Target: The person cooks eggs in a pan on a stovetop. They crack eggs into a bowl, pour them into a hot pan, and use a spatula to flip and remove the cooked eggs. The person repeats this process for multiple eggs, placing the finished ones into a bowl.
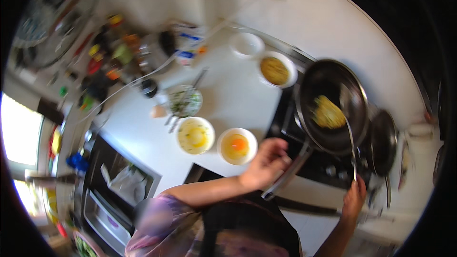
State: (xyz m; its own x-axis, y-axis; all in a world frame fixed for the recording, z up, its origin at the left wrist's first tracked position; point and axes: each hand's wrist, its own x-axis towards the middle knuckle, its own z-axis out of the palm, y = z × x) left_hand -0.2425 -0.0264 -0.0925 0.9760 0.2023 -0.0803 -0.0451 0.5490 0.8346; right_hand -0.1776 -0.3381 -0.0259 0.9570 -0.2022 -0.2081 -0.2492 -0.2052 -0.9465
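My right hand [353, 198] is closed around the handle of a metal spatula [351, 137], whose blade lies inside a dark frying pan [357, 114]. Beside the blade, a folded yellow-green egg piece [327, 112] sits in the pan. My left hand [266, 164], blurred, hovers just left of the pan's long handle [288, 173], fingers partly curled; whether it holds anything is unclear. Left of it stands a white bowl with a raw egg [237, 146], next to a white bowl with yellow liquid residue [195, 135].
The pan is over a black gas stove [282, 128]. Behind are a bowl of yellowish-brown food [276, 69] and a white bowl [247, 45]. A bowl of chopped greens [185, 100], bottles, a sink [107, 217] and a white cord lie left. Another pan [383, 142] stands right.
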